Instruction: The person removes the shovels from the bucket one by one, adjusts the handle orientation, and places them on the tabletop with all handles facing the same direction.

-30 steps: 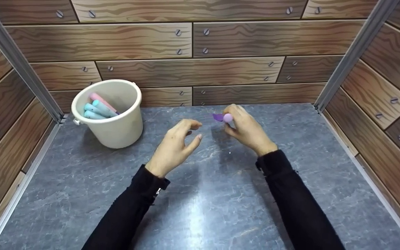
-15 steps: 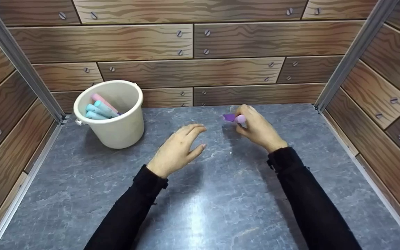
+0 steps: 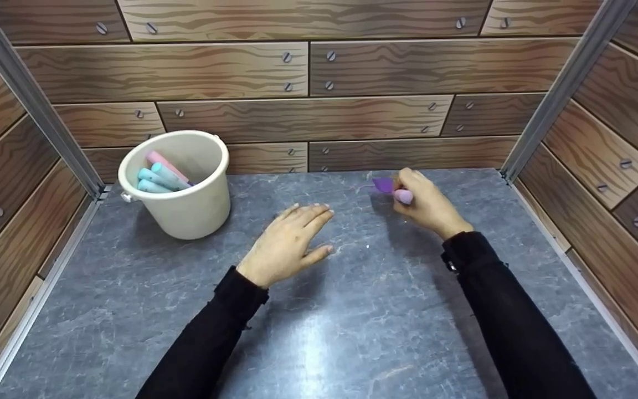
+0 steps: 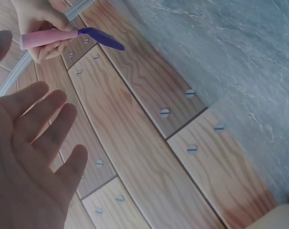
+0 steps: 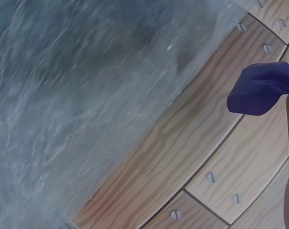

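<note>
My right hand (image 3: pixel 432 205) grips a small trowel by its pink handle (image 4: pixel 49 38), above the back right of the tabletop. The trowel's purple blade (image 3: pixel 383 184) points left, toward the middle of the back wall. Close up in the right wrist view, the blade (image 5: pixel 261 88) looks broad and slightly scooped. My left hand (image 3: pixel 286 244) hovers over the middle of the table, fingers extended and holding nothing. Its palm (image 4: pixel 20 157) faces the camera in the left wrist view, a short way from the trowel.
A cream bucket (image 3: pixel 202 205) stands at the back left, holding several light blue handles (image 3: pixel 164 176) and a pink one (image 3: pixel 165 162). Wood-patterned panels (image 3: pixel 380 66) wall the grey marbled table (image 3: pixel 324 332) at the back and both sides. Metal posts (image 3: pixel 551 94) mark the corners.
My right hand has moved to the right, carrying the trowel. My left hand has shifted slightly right and nearer, and its fingers have straightened out.
</note>
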Demonstrator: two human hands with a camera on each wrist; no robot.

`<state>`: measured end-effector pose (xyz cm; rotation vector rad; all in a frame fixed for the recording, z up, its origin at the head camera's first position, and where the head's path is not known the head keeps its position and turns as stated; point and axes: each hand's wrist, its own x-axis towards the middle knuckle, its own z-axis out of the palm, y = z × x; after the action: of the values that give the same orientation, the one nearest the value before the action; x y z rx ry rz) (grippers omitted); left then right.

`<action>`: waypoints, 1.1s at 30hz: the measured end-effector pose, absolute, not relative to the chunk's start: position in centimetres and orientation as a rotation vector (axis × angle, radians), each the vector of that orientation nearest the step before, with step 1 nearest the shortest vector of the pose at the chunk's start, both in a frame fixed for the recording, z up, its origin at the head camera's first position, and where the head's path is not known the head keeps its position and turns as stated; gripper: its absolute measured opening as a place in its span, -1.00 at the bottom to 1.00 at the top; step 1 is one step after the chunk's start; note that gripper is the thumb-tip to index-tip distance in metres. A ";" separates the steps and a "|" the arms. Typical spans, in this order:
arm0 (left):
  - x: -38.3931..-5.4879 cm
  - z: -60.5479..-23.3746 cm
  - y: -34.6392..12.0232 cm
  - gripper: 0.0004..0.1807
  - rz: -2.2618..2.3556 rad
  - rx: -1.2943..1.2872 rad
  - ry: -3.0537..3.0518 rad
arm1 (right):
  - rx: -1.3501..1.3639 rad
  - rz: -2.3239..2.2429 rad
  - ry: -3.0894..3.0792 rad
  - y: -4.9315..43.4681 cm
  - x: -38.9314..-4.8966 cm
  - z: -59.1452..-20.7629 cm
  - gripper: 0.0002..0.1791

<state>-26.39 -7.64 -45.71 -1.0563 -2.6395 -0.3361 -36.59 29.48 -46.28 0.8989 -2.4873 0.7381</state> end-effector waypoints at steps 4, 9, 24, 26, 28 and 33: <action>-26.3 -45.8 -7.5 -0.16 -0.348 -1.073 -2.682 | 0.895 0.713 -2.507 30.3 -36.9 -46.4 -0.69; -26.3 -46.0 -7.5 -0.15 -0.375 -1.079 -2.711 | 0.902 0.696 -2.494 31.2 -37.2 -46.7 -0.69; -26.7 -46.6 -7.5 -0.15 -0.361 -1.110 -2.727 | 0.782 0.756 -2.584 33.4 -38.3 -48.1 -0.74; -26.7 -46.6 -7.4 -0.15 -0.367 -1.110 -2.725 | 0.768 0.765 -2.597 33.6 -38.5 -48.2 -0.75; -26.7 -46.6 -7.4 -0.15 -0.372 -1.109 -2.727 | 0.752 0.772 -2.609 33.7 -38.5 -48.3 -0.75; -26.8 -46.6 -7.5 -0.15 -0.379 -1.112 -2.738 | 0.716 0.742 -2.644 33.8 -38.3 -47.9 -0.81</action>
<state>-26.76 -7.52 -46.63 -1.1118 -2.7381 -0.3793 -38.26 33.78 -47.93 0.7163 -2.6437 0.7424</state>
